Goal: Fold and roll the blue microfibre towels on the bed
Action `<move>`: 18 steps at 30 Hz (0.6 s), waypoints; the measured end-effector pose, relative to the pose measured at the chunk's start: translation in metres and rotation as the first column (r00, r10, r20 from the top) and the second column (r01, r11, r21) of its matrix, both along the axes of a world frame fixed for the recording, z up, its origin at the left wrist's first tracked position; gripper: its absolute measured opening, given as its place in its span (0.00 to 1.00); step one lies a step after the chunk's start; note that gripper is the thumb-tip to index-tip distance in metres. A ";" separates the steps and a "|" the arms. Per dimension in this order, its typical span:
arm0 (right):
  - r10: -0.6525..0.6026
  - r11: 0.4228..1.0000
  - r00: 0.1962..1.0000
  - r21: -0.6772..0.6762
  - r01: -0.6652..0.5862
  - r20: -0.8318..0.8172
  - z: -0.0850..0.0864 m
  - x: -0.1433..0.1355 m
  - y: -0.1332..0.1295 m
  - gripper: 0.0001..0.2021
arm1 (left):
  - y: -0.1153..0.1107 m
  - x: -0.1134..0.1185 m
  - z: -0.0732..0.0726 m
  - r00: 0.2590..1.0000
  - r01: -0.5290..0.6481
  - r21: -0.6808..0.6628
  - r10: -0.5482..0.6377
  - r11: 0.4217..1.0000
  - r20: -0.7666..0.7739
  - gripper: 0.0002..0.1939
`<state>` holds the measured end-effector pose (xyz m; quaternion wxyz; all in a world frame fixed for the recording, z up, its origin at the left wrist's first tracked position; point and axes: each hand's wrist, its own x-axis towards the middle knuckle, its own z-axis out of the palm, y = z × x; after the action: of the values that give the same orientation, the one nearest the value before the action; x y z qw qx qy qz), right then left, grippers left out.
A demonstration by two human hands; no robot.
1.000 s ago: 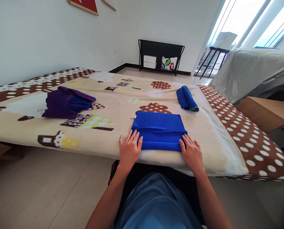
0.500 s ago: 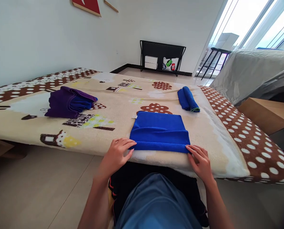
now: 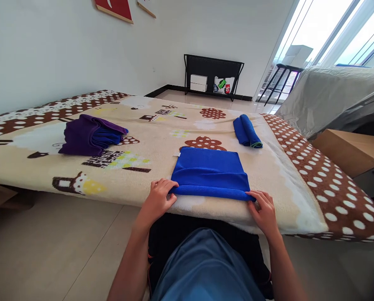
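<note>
A blue towel (image 3: 208, 167) lies flat near the front edge of the bed, its near edge turned over into a narrow roll. My left hand (image 3: 160, 198) pinches the left end of that roll between thumb and fingers. At the opposite end, my right hand (image 3: 262, 209) grips the roll's right corner the same way. A small white tag shows at the towel's far left corner. Farther back on the right lies a rolled blue towel (image 3: 247, 131) with a green edge. To the left sits a heap of folded purple and blue towels (image 3: 93, 134).
A cream patterned blanket (image 3: 162, 146) with a brown dotted border covers the bed. At the right stand a wooden box (image 3: 352, 150) and furniture under plastic sheeting (image 3: 337, 92). A black rack (image 3: 213, 69) holding white boxes is against the far wall.
Both hands have shifted slightly on the towel's near edge, and the roll there looks a little rounder. My left fingers have curled in more. The other towels stay put.
</note>
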<state>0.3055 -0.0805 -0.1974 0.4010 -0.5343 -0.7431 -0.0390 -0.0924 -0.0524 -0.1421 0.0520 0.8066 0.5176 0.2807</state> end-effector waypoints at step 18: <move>-0.012 1.000 0.998 0.017 0.011 0.065 0.021 -0.075 0.005 0.23 | -0.018 0.076 -0.003 0.987 0.063 0.180 -0.035 0.982 -0.155 0.25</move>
<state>0.2303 -0.0759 -0.1763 0.3809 -0.5338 -0.7522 -0.0648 -0.0161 -0.0705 -0.1450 -0.0555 0.8393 0.4718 0.2643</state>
